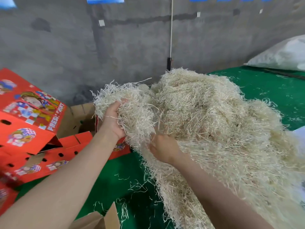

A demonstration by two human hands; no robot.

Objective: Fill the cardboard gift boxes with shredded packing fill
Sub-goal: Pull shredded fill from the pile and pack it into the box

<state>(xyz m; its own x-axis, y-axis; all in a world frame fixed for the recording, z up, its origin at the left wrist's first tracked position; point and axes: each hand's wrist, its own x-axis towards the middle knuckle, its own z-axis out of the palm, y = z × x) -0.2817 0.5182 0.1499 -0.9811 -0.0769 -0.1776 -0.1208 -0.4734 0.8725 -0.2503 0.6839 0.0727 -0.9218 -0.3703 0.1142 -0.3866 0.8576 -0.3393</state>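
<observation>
**Two hands in the fluffy fill**

On my left I count three red gift boxes [29, 129] in a messy heap; one says "FRESH FRUIT"; one open box [79, 116] shows brown inside. My left hand [113, 119] squeezes a clump of fill [132, 104] near it; my right hand [163, 149] is dug into the one big pile [214, 129] on the green table [264, 90]; its fingers are hidden, so I cannot tell its grip; one white bag [288, 53] lies far right.

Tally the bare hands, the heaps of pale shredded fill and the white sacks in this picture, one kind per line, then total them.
2 bare hands: left hand, right hand
1 heap of pale shredded packing fill
1 white plastic sack
Total: 4
</observation>
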